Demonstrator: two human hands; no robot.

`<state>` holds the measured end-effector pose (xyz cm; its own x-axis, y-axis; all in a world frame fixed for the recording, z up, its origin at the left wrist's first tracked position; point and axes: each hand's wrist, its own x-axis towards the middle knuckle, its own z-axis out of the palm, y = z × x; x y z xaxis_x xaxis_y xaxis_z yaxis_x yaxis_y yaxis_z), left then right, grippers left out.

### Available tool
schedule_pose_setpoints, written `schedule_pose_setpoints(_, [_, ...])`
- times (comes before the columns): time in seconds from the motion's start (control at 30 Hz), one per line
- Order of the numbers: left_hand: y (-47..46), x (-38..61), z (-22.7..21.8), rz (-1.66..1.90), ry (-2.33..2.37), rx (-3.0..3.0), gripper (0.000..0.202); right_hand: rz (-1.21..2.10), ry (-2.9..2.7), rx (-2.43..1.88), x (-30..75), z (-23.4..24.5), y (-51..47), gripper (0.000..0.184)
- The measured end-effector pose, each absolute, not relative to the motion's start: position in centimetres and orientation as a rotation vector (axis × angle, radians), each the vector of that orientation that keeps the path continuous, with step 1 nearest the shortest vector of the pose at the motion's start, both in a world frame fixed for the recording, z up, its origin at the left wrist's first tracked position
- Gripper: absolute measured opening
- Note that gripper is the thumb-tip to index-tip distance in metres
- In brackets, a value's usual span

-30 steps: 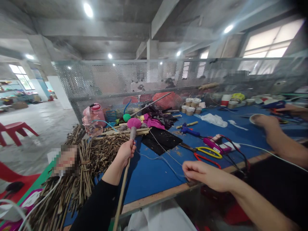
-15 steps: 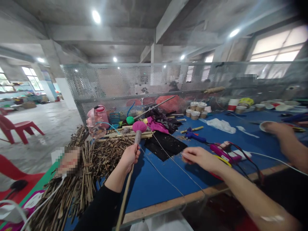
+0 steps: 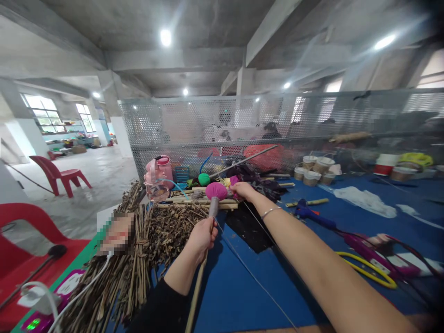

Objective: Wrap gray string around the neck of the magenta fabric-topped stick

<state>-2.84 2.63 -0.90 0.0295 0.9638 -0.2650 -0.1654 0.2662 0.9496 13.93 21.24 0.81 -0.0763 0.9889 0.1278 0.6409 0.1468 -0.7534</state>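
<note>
My left hand (image 3: 201, 237) is wrapped round a thin wooden stick (image 3: 196, 289) that stands nearly upright over the blue table (image 3: 239, 296). The stick's top carries a round magenta cloth head (image 3: 216, 190). My right hand (image 3: 243, 190) reaches far forward, just right of that head, fingers closed on a thin pale string (image 3: 258, 229) beside magenta cloth (image 3: 234, 180). The string runs back along my right forearm toward me. A thin bracelet shows on my right wrist.
A heap of dry brown twigs and stalks (image 3: 138, 249) covers the table's left end. A pink jug (image 3: 158, 177), paper cups (image 3: 314, 169), yellow-handled scissors (image 3: 367, 268), a blue tool (image 3: 310, 214) and a white cloth (image 3: 364, 201) lie about. Perforated mesh (image 3: 263, 125) closes the back. Red chairs (image 3: 57, 173) stand left.
My right hand has moved from the near table edge forward to the magenta head, taking the string along. The view has swung left. My left hand still holds the stick.
</note>
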Motion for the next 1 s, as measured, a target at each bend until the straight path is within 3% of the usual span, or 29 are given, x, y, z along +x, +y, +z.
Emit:
schedule_pose_setpoints(0.23, [2.6, -3.0, -0.6, 1.079, 1.194, 0.888, 0.027, 0.976, -1.493, -1.322, 12.2, 4.9, 24.2, 0.024])
schedule_pose_setpoints(0.7, [2.5, -3.2, -0.7, 1.098, 1.163, 0.905, 0.025, 0.845, -1.305, -0.962, 15.3, 13.8, 21.5, 0.02])
schedule_pose_setpoints(0.8, [2.6, -3.2, -0.8, 1.099, 1.175, 0.912, 0.025, 0.703, -1.42, -1.036, 16.8, 13.5, 20.1, 0.024])
schedule_pose_setpoints(1.0, [2.1, -3.0, -0.7, 1.073, 1.158, 0.936, 0.025, 0.354, -2.287, -1.692, 21.5, 8.1, 12.8, 0.023])
